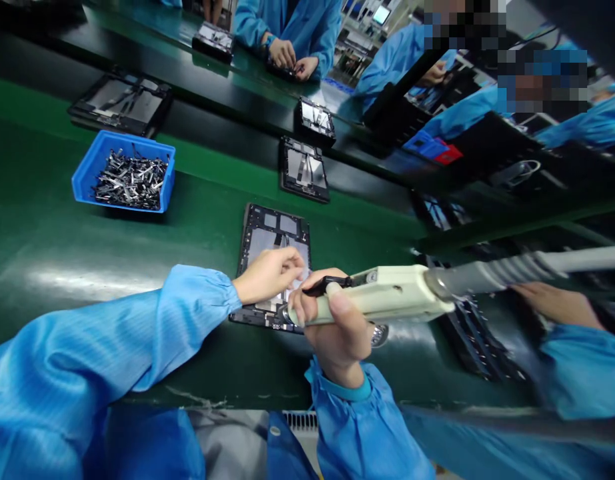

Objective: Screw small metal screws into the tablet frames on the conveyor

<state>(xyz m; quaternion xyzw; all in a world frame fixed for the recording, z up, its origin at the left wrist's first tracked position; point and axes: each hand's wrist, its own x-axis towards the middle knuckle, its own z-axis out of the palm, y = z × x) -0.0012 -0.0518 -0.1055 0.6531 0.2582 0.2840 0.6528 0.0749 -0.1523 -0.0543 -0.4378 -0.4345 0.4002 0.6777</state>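
A dark tablet-like chassis [272, 233] with grey inner panels lies on the green belt in front of me. My left hand [267, 275] rests on its near part, fingers curled and pinched together over a spot on the panel; what they hold is too small to name. My right hand [335, 327] is wrapped round a cream electric screwdriver [387, 297], whose tip points left at the chassis's near edge beside my left fingers. A grey hose runs from the tool off to the right.
A blue bin [87, 177] of small metal parts sits left on the belt [62, 253]. More chassis [303, 170] lie further along the belt. People in blue coats work across the belt and at my right, where another person's hand [557, 303] rests.
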